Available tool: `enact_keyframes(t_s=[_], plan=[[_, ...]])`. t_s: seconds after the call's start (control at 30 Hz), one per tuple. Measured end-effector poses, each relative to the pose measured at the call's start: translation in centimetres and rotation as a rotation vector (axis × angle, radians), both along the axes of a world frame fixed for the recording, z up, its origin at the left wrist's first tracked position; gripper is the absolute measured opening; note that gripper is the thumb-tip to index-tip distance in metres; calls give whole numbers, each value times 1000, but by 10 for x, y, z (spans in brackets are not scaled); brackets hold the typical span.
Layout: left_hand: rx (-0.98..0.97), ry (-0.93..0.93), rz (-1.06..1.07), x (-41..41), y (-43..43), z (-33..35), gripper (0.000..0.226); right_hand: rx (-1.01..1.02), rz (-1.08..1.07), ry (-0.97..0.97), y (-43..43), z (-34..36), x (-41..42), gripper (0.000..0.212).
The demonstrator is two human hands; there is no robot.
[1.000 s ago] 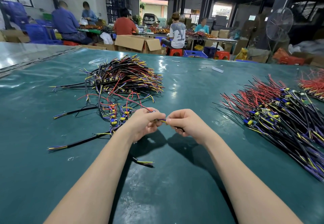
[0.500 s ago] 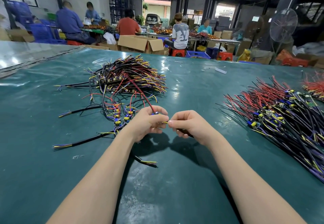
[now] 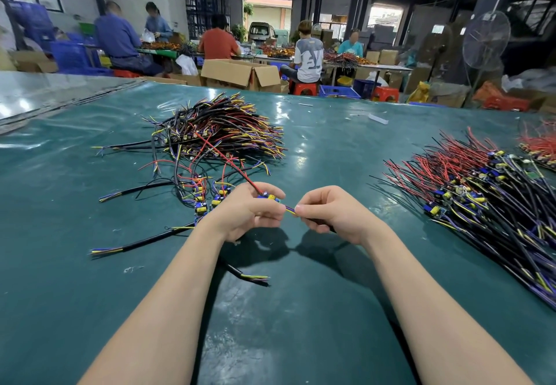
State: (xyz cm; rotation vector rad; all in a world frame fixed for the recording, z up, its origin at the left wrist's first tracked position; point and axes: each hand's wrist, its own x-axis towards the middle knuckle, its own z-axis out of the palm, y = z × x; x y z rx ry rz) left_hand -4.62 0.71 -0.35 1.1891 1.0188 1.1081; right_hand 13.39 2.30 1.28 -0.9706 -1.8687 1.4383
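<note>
The left grip [image 3: 249, 213] curls its fingers and thumb round a small driver module [image 3: 268, 196], a stubby board carrying blue and yellow block-shaped parts, held just above the bench [image 3: 301, 309] at the middle of the view; the right grip [image 3: 334, 213] pinches the thin yellow and purple wires [image 3: 290, 210] that leave the module, its fingertips almost touching those of the left; a black cable [image 3: 314, 221], round and smooth-sheathed, shows beneath the right fingers. The piece's long axis runs roughly level from left to right between the two grips, module end to the left, cable end to the right; a glossy red lead [image 3: 240, 171] climbs from the module up and to the left, towards the tangled heap [image 3: 219, 131] of black, red, yellow and purple strands lying farther back. The bench wears a dark green sheet, shiny and slightly rippled, with lamp glare on it. To the right lies a second heap [image 3: 481, 192], laid more in line, red ends fanned away and purple leads trailing near; a loose black offcut [image 3: 246, 276] with bared coloured tips rests beside the left forearm.
</note>
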Motion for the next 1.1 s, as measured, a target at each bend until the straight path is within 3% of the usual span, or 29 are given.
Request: enact_keyframes(t_s=[0.2, 0.43, 0.7, 0.87, 1.1], plan=[[-67, -152, -159, -1, -2, 1, 26, -3, 55, 33, -2, 2, -1, 24], [-1, 86, -141, -2, -6, 0, 17, 75, -27, -70, -2, -1, 0, 21], [52, 102, -63, 3, -4, -1, 33, 78, -31, -90, -2, 0, 1, 18], [22, -5, 36, 3, -1, 2, 21, 123, -93, -5, -3, 2, -2, 22], [-22, -146, 179, 7, 2, 4, 20, 119, -132, -32, -2, -3, -6, 18]])
